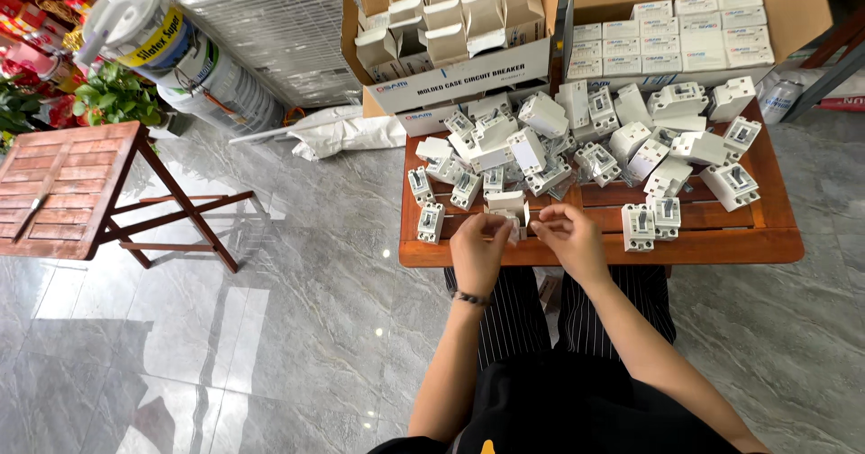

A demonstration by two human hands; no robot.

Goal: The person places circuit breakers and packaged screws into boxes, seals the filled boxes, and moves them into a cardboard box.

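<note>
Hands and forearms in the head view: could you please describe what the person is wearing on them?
Both forearms are bare, with no sleeves showing. The left hand has a dark beaded bracelet at its wrist. The right hand shows no gloves, watch or bracelet.

Two cardboard boxes, two wooden tables, two hands, dozens of white breakers, uncountable.

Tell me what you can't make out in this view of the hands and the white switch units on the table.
- Head view: the small white piece pinched between the left hand and right hand is mostly covered by fingers; too small to identify.
- Far brown cardboard boxes: tops cut off by the frame edge.
- Low wooden table: its middle is buried under the white switch units.
</note>
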